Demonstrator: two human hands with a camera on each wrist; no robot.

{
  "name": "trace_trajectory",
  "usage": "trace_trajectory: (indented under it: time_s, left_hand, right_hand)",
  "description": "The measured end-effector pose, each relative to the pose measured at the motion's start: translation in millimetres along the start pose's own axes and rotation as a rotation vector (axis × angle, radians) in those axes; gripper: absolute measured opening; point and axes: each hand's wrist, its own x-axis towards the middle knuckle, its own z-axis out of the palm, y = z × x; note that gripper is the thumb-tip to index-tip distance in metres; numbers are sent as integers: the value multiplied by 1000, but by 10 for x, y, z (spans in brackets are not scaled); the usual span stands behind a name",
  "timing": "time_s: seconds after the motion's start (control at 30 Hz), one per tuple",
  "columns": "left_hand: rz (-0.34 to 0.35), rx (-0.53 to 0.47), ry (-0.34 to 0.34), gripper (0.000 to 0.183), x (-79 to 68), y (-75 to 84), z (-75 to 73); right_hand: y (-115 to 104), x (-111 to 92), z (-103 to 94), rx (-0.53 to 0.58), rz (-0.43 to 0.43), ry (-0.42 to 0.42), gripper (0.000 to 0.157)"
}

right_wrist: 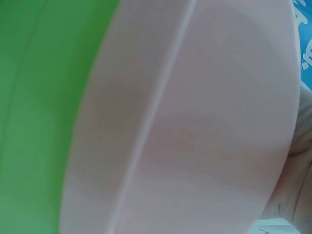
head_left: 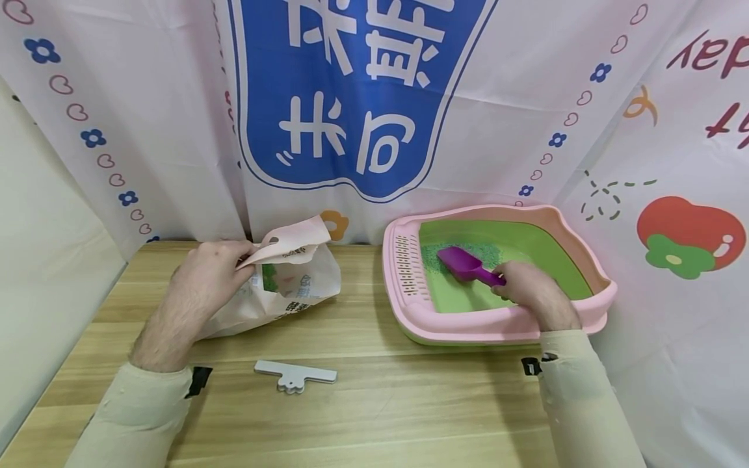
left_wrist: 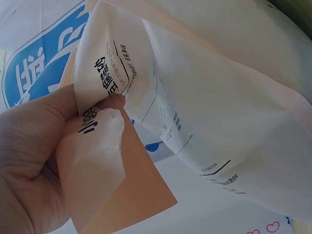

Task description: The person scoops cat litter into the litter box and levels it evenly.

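On the left, my left hand pinches the torn top of a white paper cat litter bag, which leans on the table. The left wrist view shows the bag's folded flap between thumb and fingers. My right hand reaches over the near rim of a pink and green litter box. It grips the handle of a purple litter scoop. The scoop's blade lies over blue-green granules on the box floor. In the right wrist view the box wall hides most of that hand.
A grey-white bar clip lies on the wooden table, in front of the bag. Behind the table hangs a printed white cloth with a blue sign, and the cloth continues along the right side.
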Motion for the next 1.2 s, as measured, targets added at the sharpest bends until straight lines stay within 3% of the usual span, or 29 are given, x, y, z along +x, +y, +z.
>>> trace_trajectory:
  time_s: [0.1,0.23,0.4,0.63,1.2]
  left_hand:
    - [0,-2,2,19,3,0,2]
    - [4,-3,5,19,6,-2,5]
    - [10,-2,8,21,6,-5,6]
    - [15,1,11,21,1,-5,10]
    - [3,9,-5,22,-4,1,20]
  right_hand:
    - [7,-16,-26,-44,1,46,24]
    - [23,-40,-69,-103,42,187,25]
    - [38,-44,-111,-95,104,306,28]
    - [-15,4,-87,-52,78,268,32]
    - [-174,240,126,-93,-12,217,27]
